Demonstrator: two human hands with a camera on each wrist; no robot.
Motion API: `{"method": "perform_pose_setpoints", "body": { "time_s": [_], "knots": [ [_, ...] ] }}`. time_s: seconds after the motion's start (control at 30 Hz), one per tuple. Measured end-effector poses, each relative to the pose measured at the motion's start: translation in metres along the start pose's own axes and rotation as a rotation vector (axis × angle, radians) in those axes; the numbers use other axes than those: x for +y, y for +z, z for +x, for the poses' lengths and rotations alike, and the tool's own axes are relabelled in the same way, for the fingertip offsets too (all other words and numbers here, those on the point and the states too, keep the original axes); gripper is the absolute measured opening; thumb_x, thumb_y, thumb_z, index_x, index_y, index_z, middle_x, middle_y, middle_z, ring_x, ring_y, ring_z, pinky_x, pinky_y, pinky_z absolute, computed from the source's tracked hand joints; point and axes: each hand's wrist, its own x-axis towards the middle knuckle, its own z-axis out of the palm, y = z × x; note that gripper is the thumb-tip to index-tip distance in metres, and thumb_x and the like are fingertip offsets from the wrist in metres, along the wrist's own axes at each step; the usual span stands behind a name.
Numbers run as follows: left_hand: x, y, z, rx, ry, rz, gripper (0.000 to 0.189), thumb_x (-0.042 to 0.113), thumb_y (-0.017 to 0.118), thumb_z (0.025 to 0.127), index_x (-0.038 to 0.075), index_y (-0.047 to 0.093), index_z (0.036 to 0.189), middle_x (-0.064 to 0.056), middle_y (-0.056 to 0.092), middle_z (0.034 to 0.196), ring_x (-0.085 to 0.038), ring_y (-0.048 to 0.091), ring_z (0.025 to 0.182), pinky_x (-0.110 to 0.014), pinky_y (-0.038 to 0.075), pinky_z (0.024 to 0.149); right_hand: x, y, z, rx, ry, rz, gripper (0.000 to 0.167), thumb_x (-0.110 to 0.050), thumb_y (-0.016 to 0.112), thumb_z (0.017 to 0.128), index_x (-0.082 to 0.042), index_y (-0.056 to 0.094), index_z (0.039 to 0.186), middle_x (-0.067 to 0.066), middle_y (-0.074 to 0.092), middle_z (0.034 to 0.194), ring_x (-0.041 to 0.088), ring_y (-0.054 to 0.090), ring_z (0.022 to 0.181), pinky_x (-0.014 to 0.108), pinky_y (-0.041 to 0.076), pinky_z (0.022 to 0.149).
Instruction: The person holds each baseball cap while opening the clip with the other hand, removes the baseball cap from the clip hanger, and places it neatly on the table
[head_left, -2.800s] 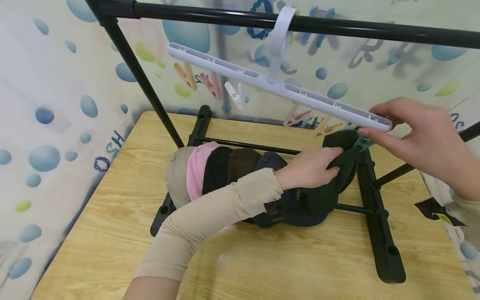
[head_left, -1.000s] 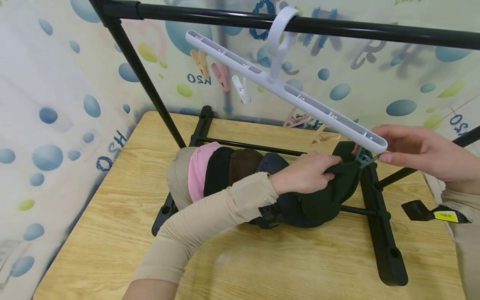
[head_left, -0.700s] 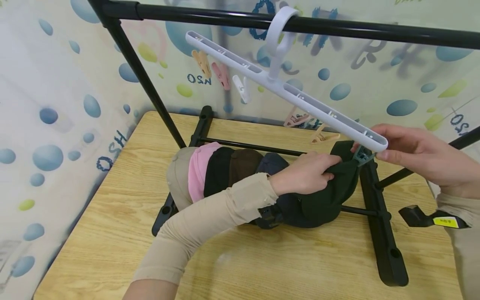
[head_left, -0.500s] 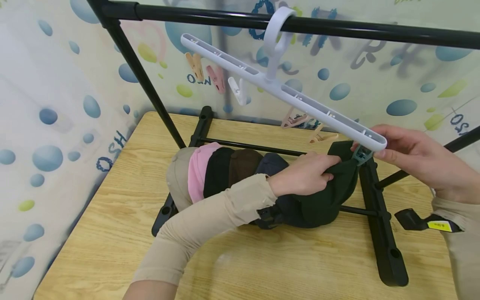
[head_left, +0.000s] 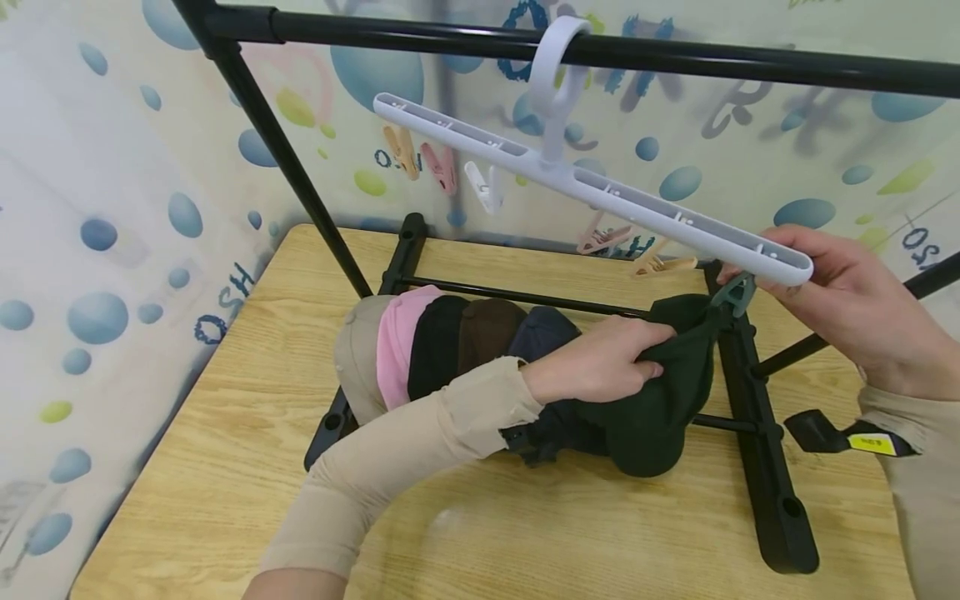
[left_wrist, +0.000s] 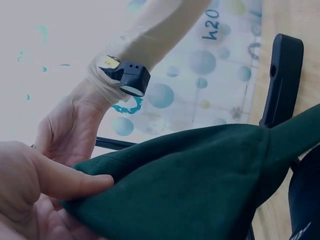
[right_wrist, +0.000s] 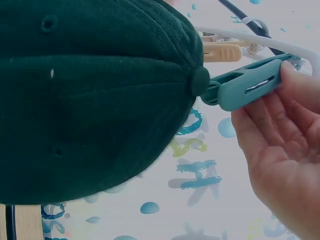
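In the head view, my left hand (head_left: 600, 358) pinches a dark green cap (head_left: 667, 400) between thumb and fingers; the left wrist view shows my thumb across its cloth (left_wrist: 190, 180). A white hanger (head_left: 570, 179) hooks over a black bar, its right end lower than its left. Beneath that end, my right hand (head_left: 862, 312) holds a teal clothespin (right_wrist: 255, 82) between thumb and fingers. The clothespin's lower end meets the button (right_wrist: 200, 81) on the cap's crown. Whether its tips bite the cloth, I cannot tell.
A black rack (head_left: 765, 500) stands on a wooden table (head_left: 225, 400). Between its feet lies a row of caps: beige (head_left: 352, 350), pink (head_left: 393, 346), black, brown and navy (head_left: 543, 329). Several clothespins, including a pink one (head_left: 441, 167), dangle from the hanger. A bubble-patterned sheet (head_left: 97, 250) hangs behind.
The hanger first tipped further down at its right end, then partly levelled. Just now the right hand rose with the clothespin, and the green cap shifted, its lower edge hanging further down.
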Motion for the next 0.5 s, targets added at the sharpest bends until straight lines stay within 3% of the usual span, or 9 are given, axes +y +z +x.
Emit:
{"method": "perform_pose_setpoints", "body": {
  "time_s": [0.17,0.27,0.4,0.5],
  "knots": [
    [-0.003,0.0,-0.007,0.017,0.025,-0.053,0.015,0.004,0.053,0.099,0.003,0.058,0.113,-0.001,0.058,0.091,-0.01,0.053,0.083,-0.015,0.038,0.073,0.001,-0.001,0.001,0.016,0.013,-0.055,0.034,-0.003,0.041,0.103,-0.007,0.05,0.135,0.003,0.05,0.127,0.02,0.036,0.109,0.023,0.034,0.081],
    [-0.005,0.001,-0.01,0.041,0.036,-0.083,0.012,0.004,0.053,0.098,0.003,0.057,0.11,-0.002,0.058,0.089,-0.009,0.054,0.081,-0.015,0.039,0.073,0.003,-0.002,0.002,0.012,0.021,-0.07,0.034,-0.004,0.041,0.103,-0.008,0.05,0.135,0.003,0.049,0.128,0.015,0.043,0.083,0.025,0.034,0.061],
    [-0.008,0.0,-0.015,0.088,0.04,-0.139,0.019,0.003,0.054,0.098,0.001,0.057,0.116,-0.004,0.062,0.098,-0.008,0.056,0.087,-0.014,0.04,0.077,0.007,-0.004,0.001,0.013,0.045,-0.117,0.037,-0.003,0.046,0.101,-0.012,0.05,0.137,0.001,0.052,0.121,0.013,0.044,0.07,0.024,0.033,0.053],
    [-0.01,-0.001,-0.019,0.116,0.041,-0.185,0.02,0.002,0.054,0.097,0.0,0.057,0.117,-0.006,0.062,0.1,-0.009,0.056,0.088,-0.015,0.041,0.078,0.01,-0.004,0.001,-0.008,0.023,-0.151,0.041,0.0,0.05,0.099,-0.012,0.049,0.138,0.0,0.053,0.118,0.014,0.051,0.089,0.016,0.041,0.07]
  ]
}}
